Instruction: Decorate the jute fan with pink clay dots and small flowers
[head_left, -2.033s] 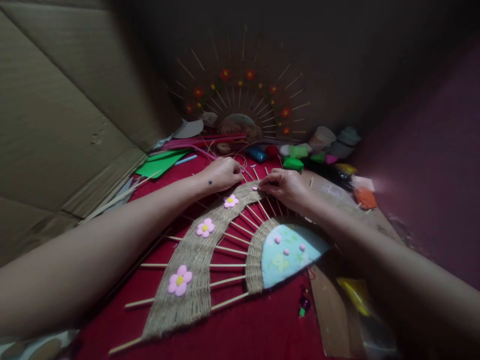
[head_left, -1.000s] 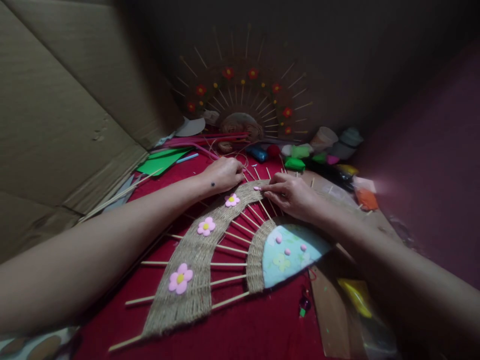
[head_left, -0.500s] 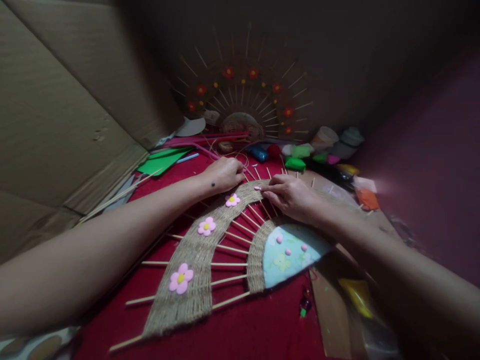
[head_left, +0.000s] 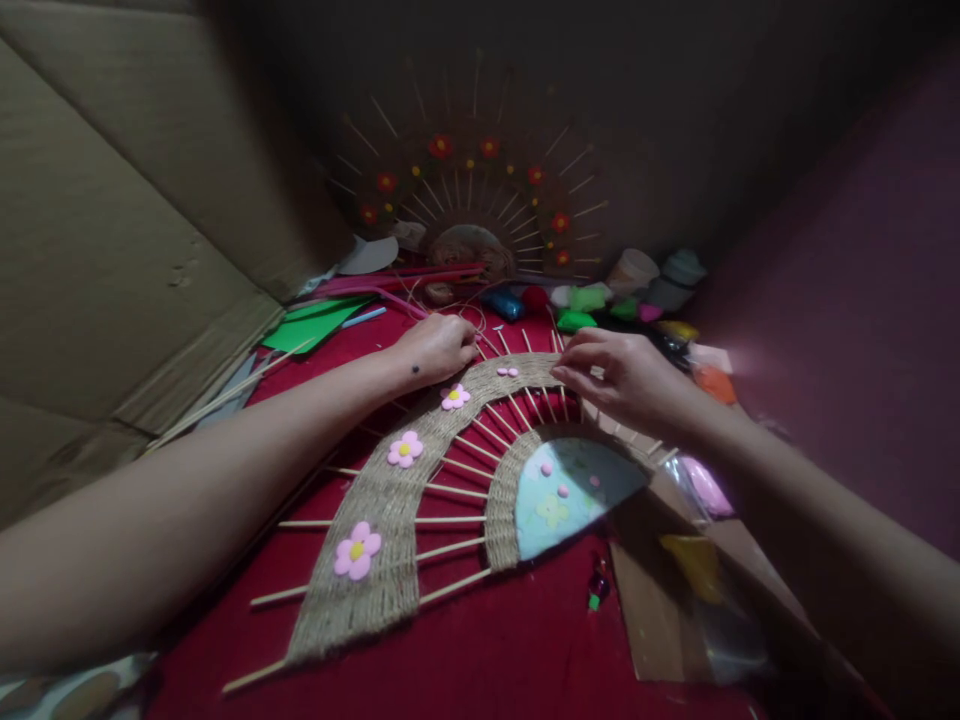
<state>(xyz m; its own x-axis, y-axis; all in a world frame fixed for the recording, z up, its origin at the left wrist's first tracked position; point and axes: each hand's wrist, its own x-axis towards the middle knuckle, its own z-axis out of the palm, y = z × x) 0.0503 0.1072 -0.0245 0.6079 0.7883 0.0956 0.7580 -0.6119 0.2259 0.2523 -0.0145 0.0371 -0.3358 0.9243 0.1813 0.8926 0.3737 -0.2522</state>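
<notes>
A woven twine fan (head_left: 379, 500) with thin wooden sticks lies on the red surface. Pink clay flowers (head_left: 406, 449) with yellow centres sit along its wide band, followed by two small pink clay petals (head_left: 508, 372) set side by side. My left hand (head_left: 439, 345) rests at the band's outer edge, fingers curled under; whatever they hold is hidden. My right hand (head_left: 619, 368) is over the band's right part, its fingers bent and apart, showing nothing between them. A pale blue half-round centre (head_left: 562, 495) carries pink dots and a faint yellow-green flower.
Behind stands another stick fan (head_left: 487, 150) with red flowers. Cardboard (head_left: 90, 200) walls the left side. Green sheets (head_left: 315, 322), bright clay packets (head_left: 577, 320) and a cup (head_left: 634, 272) line the back. A pink clay packet (head_left: 705, 487) and a yellow packet (head_left: 691, 565) lie at right.
My right hand has moved right, off the small pink petals, leaving both in plain view on the band. My left hand keeps its place at the edge. The whole view has shifted slightly.
</notes>
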